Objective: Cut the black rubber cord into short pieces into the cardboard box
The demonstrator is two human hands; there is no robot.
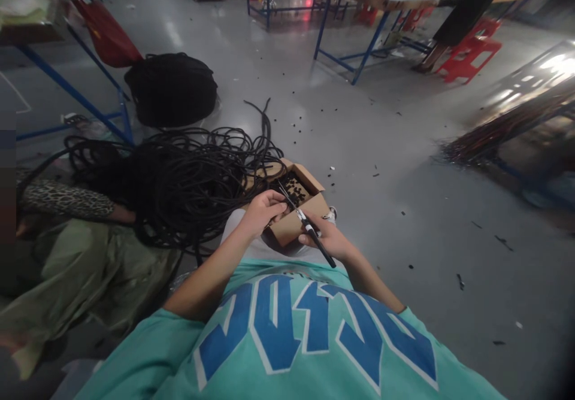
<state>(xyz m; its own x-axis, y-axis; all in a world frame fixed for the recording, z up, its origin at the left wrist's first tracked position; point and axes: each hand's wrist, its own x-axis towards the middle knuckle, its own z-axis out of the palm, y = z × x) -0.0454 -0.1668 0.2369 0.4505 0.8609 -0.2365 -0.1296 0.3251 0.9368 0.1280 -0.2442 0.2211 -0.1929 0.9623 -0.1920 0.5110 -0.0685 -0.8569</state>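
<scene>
While the right hand [335, 241] is gripping a slim black-handled tool [321, 249], the left hand [260, 214] is hovering close to its narrow metal end.
The tool is slanting diagonally, its handle pointing back and right towards the wearer's shirt [314, 295], its tip pointing forward and left over an open cardboard box [287, 230] that is holding small black pieces [294, 188]. The right fingers are holding the tool near its middle; the left hand is sitting nearer the tip, its fingers [275, 195] curling narrowly, though whether they are pinching something is impossible to tell. Black tubing [179, 187] is sprawling in a tangled heap on the floor [381, 148], left of the box.
</scene>
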